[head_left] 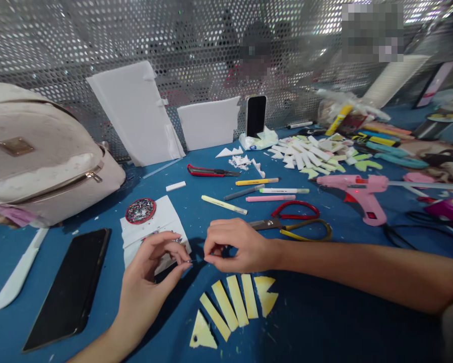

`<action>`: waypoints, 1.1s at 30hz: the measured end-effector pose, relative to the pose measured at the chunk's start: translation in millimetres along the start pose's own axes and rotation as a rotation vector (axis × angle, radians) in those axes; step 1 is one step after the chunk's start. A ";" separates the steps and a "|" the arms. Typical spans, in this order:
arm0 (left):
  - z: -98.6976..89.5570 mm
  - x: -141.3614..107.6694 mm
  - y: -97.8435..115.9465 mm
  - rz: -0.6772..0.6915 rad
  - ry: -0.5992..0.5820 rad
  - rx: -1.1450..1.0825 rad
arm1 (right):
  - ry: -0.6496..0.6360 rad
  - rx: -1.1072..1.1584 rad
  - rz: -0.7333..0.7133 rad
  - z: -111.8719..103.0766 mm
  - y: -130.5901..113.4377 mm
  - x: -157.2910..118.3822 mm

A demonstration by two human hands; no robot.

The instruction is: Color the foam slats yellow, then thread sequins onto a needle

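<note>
My left hand (pixel 154 272) pinches something tiny and thin between thumb and fingertips, too small to name. Close to its right, my right hand (pixel 241 246) has thumb and fingers pressed together; what they hold cannot be made out. Below the hands lie yellow foam strips (pixel 226 305) in a fanned row, with a triangular piece (pixel 202 333) with a dark dot at the left end and a notched tail-shaped piece (pixel 266 295) at the right. Partly behind my left hand is a white paper (pixel 169 209) carrying a round red-rimmed dish (pixel 140 210) of small dark bits.
Scissors (pixel 305 225) lie behind my right wrist, with markers (pixel 224 204) and a red cutter (pixel 207 171) beyond. A pink glue gun (pixel 366 189) and foam scraps (pixel 309 151) are right. A black phone (pixel 69 287), white knife (pixel 20 269) and backpack (pixel 41 156) are left.
</note>
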State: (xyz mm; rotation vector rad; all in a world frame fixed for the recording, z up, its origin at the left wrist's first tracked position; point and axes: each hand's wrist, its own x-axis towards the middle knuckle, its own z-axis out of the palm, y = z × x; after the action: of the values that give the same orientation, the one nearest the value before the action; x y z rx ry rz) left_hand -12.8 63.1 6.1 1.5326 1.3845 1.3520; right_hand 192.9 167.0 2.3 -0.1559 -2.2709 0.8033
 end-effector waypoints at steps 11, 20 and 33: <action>-2.3 -2.6 -3.0 0.134 -0.079 0.196 | -0.076 -0.103 -0.090 4.1 4.0 -2.5; -0.3 0.8 2.7 0.148 -0.122 0.237 | -0.142 -0.187 -0.172 3.1 5.0 -1.3; -2.5 -5.9 1.0 0.627 -0.420 0.246 | 0.104 0.019 0.193 -0.1 0.0 0.6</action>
State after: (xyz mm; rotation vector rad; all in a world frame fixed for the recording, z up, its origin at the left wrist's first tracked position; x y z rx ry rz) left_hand -14.4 56.7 6.1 2.3888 0.8558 1.1119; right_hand 192.6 167.3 2.7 -0.4041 -2.1728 0.8945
